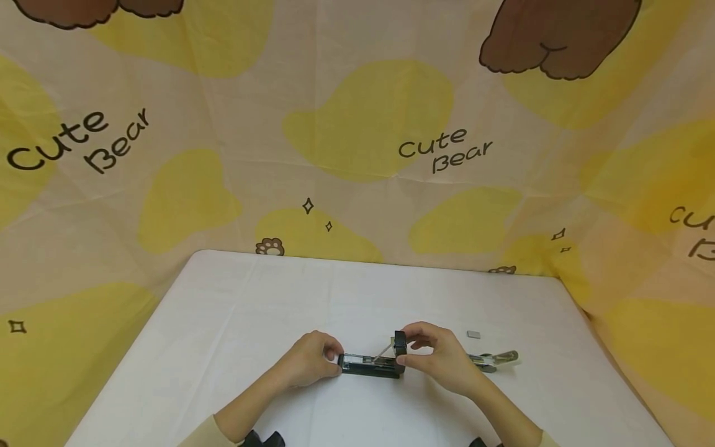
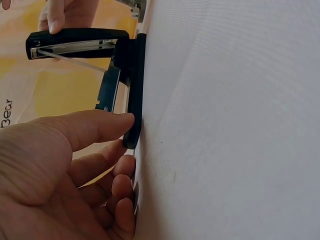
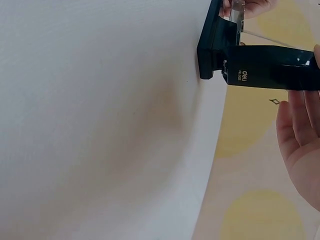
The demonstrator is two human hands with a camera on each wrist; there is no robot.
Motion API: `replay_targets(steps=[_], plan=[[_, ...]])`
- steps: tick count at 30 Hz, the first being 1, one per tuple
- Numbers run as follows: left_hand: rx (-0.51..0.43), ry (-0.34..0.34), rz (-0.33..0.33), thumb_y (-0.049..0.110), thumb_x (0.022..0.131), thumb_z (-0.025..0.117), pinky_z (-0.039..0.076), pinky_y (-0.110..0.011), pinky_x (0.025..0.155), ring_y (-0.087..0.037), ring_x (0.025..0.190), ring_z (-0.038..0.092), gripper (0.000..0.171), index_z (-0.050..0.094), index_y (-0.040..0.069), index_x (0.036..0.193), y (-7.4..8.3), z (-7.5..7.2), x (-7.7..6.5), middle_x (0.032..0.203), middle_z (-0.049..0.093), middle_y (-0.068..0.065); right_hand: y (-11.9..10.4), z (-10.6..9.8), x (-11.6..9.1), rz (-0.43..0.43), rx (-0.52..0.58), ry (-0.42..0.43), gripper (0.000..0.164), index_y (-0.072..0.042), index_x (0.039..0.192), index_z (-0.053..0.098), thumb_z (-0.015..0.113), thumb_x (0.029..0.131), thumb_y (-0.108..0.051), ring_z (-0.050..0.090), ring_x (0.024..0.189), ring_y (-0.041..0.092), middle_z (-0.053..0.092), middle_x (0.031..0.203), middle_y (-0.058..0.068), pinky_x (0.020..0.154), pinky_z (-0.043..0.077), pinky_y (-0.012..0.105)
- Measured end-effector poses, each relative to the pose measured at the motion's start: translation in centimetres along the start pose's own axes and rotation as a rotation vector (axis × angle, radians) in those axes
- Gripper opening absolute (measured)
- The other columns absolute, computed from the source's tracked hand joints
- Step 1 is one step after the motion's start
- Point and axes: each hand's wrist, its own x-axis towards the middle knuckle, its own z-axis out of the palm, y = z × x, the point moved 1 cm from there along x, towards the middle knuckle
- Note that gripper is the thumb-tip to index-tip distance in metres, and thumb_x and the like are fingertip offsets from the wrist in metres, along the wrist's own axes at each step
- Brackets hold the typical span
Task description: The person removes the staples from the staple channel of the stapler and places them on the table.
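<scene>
A black stapler (image 1: 370, 371) lies across the white table with its top arm (image 3: 270, 67) swung up to stand upright from the base. My left hand (image 1: 308, 360) pinches the free end of the base between thumb and fingers. Up at the raised arm, my right hand (image 1: 443, 359) holds its upper part between thumb and fingers. A thin metal rod (image 2: 75, 62) slants from inside the arm down to the staple magazine (image 2: 108, 90), which is raised off the base in the left wrist view.
Behind my right hand lies a small grey block (image 1: 473, 334), which looks like a strip of staples. Beside that wrist is a metallic tool with a greenish handle (image 1: 506, 357), partly hidden. A patterned cloth (image 1: 357, 124) hangs behind the white table (image 1: 268, 292).
</scene>
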Motion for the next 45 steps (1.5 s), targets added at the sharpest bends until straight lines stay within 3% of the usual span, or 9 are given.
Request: replay_targets(steps=[10,19,30,45], plan=[[-0.004,0.000,0.004,0.005,0.077,0.087,0.042,-0.031,0.064,-0.019,0.076,0.051,0.025,0.077,0.005,0.100,-0.1,-0.1,0.0,0.083,0.060,0.000,0.3,-0.2,-0.4,-0.012,0.021,0.021,0.036,-0.010,0.115,0.071,0.088,0.084,-0.013,0.070,0.099,0.017,0.074,0.109,-0.001,0.092,0.055,0.031],[0.006,0.006,0.003,0.005,0.076,0.086,0.041,-0.032,0.065,-0.018,0.075,0.051,0.024,0.077,0.006,0.098,0.1,-0.1,-0.1,0.081,0.059,0.001,0.6,-0.7,-0.7,-0.082,-0.008,0.016,0.041,-0.010,0.122,0.071,0.087,0.085,-0.013,0.069,0.101,0.015,0.073,0.109,-0.003,0.093,0.056,0.031],[0.001,0.002,0.001,0.004,0.077,0.085,0.041,-0.032,0.066,-0.018,0.077,0.051,0.023,0.076,0.006,0.098,0.1,-0.1,-0.1,0.083,0.060,0.000,1.3,-1.1,-1.0,-0.100,0.007,0.031,0.036,-0.013,0.117,0.071,0.087,0.085,-0.012,0.070,0.098,0.016,0.074,0.106,-0.002,0.092,0.056,0.032],[0.004,-0.003,-0.009,0.006,0.077,0.087,0.042,-0.033,0.066,-0.019,0.078,0.051,0.025,0.077,0.007,0.099,0.0,-0.2,-0.2,0.085,0.060,0.000,2.4,-2.7,-2.3,-0.031,0.069,0.041,0.037,-0.005,0.117,0.067,0.085,0.085,-0.005,0.073,0.100,0.017,0.073,0.109,0.009,0.088,0.058,0.033]])
